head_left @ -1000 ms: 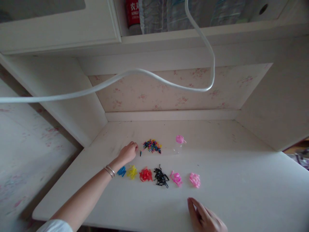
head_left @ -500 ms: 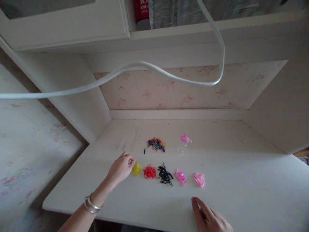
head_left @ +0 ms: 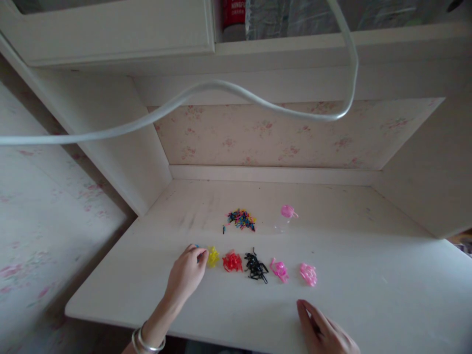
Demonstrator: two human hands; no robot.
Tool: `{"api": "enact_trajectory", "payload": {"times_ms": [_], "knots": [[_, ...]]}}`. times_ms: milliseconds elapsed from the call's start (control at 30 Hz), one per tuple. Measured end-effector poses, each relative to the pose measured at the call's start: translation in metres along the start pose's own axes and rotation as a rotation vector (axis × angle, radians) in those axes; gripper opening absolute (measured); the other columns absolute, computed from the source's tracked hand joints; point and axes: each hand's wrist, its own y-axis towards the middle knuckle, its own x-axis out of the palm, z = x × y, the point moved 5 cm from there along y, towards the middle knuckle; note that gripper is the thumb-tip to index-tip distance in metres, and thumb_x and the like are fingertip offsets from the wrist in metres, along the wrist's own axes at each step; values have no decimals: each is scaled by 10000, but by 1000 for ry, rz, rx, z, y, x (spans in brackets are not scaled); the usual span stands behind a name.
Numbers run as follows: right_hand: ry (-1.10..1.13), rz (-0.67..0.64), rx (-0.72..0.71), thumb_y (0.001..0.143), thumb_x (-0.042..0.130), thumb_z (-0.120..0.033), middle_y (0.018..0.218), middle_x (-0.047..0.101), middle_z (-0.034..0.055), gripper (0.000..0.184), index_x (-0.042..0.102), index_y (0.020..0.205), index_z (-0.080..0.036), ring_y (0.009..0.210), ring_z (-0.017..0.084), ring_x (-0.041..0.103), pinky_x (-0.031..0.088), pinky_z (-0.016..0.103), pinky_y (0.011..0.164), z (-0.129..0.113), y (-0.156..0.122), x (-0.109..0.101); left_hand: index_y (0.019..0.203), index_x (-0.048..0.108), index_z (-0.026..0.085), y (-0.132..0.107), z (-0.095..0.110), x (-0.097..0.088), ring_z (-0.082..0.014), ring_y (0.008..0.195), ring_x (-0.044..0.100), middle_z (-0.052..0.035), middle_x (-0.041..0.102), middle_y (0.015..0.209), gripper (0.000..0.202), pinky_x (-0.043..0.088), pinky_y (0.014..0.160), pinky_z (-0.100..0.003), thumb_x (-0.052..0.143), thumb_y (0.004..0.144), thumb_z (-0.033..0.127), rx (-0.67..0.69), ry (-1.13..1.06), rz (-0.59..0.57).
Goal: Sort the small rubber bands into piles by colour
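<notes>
Small coloured pieces lie sorted in a row on a white desk [head_left: 368, 295]: a yellow pile [head_left: 213, 256], a red pile [head_left: 232, 262], a black pile [head_left: 256, 267] and two pink piles [head_left: 279, 269] [head_left: 308, 274]. My left hand [head_left: 187, 273] rests over the row's left end, its fingers curled down beside the yellow pile, hiding the blue pieces except a speck. A mixed-colour pile [head_left: 241, 219] lies farther back. My right hand [head_left: 324, 332] lies flat on the desk near the front edge, fingers apart.
A pink-capped clear item [head_left: 287, 213] lies behind the row. A white cable [head_left: 206, 91] hangs across the alcove. Bottles [head_left: 236, 14] stand on the shelf above. Side panels wall the desk left and right.
My left hand pulled back from beside the mixed pile to the left end of the sorted row, now covering the blue pile. The right hand stayed put.
</notes>
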Motion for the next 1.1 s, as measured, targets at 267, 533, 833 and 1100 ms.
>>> {"api": "enact_trajectory", "payload": {"times_ms": [267,533,833,1100], "knots": [[337,-177,283,830,474,-552,590,673,-19,414,736,797,-233,491,105,609,440,121,456,-11,22,-8,886,634,207,-25,-36,-11,-162,701,604,-41,662,810,354,464,658,-249,429,862,495,-58,-312,157],[486,-502,-56,911,368,-438,580,589,-17,416,696,812,-202,509,96,489,338,179,473,-130,100,-19,685,519,206,-56,-75,7,-126,568,494,30,504,581,387,397,533,-200,411,861,533,-274,-484,206],[80,-573,-65,889,415,-385,939,705,49,324,688,1026,-278,857,184,643,426,255,701,-193,198,67,585,417,206,-60,-66,8,-106,498,404,43,396,518,403,335,492,-202,384,893,463,-131,-467,228],[-46,-632,-11,897,519,-410,1013,635,55,320,603,1040,-135,909,166,609,485,385,816,-209,216,118,596,413,214,-60,-65,13,-113,504,425,37,433,531,392,343,514,-217,375,910,447,-86,-445,190]]}}
